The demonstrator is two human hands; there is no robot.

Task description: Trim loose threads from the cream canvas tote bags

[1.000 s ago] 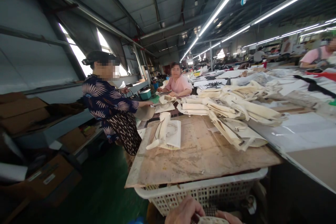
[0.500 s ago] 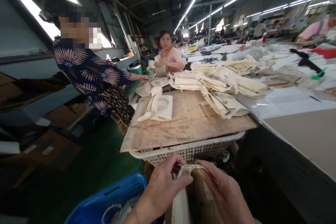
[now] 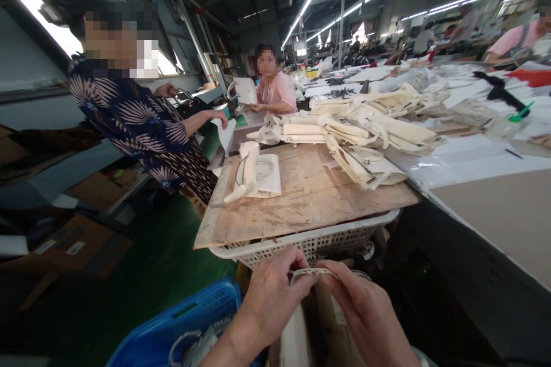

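Low in the middle of the view is a cream-white handbag point(image 3: 296, 339), its brown inside partly showing. My left hand point(image 3: 273, 292) pinches the bag's upper edge between thumb and fingers. On the other side, my right hand point(image 3: 365, 307) grips the same edge, its fingers curled over it. A narrow strip of the pale rim shows between both hands. Much of the bag is hidden under my palms and beyond the lower edge of the view.
A worn wooden board point(image 3: 301, 212) lies on a white plastic basket point(image 3: 275, 252) ahead, with a cream handbag point(image 3: 264, 175) and a pile of bags point(image 3: 357, 132). A blue crate point(image 3: 181, 315) is lower left. A co-worker point(image 3: 124, 103) stands left; another point(image 3: 278, 92) sits behind.
The bag's edge between my hands has turned flatter, and my fingers have shifted slightly along it. The seated co-worker now holds up a white bag; the standing one lifts a pale piece.
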